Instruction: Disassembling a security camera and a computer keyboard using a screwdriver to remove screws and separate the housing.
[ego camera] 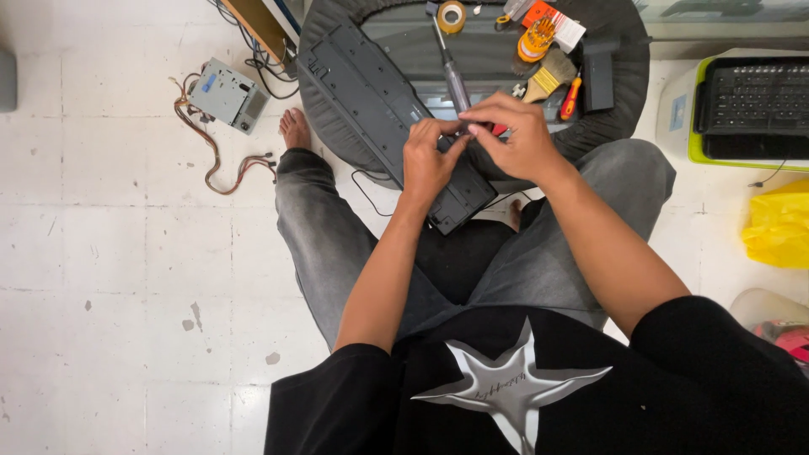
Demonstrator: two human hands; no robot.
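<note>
A black keyboard [371,97] lies upside down, slanting from the tyre's upper left toward my lap. My left hand [428,160] rests on its near end, thumb and fingers pinching at a spot on the back. My right hand [514,135] grips a screwdriver [452,72] whose grey shaft points up and away, its red end just visible by my fingers. Both hands meet over the keyboard's near end. Whether a screw sits under the fingertips is hidden.
The keyboard rests on a black tyre [619,101] with tools inside: tape roll [452,15], paintbrush [549,76], small red screwdriver [572,97]. A power supply unit [226,94] with loose wires lies on the white tile floor at left. Another keyboard [754,97] and a yellow bag [779,223] are at right.
</note>
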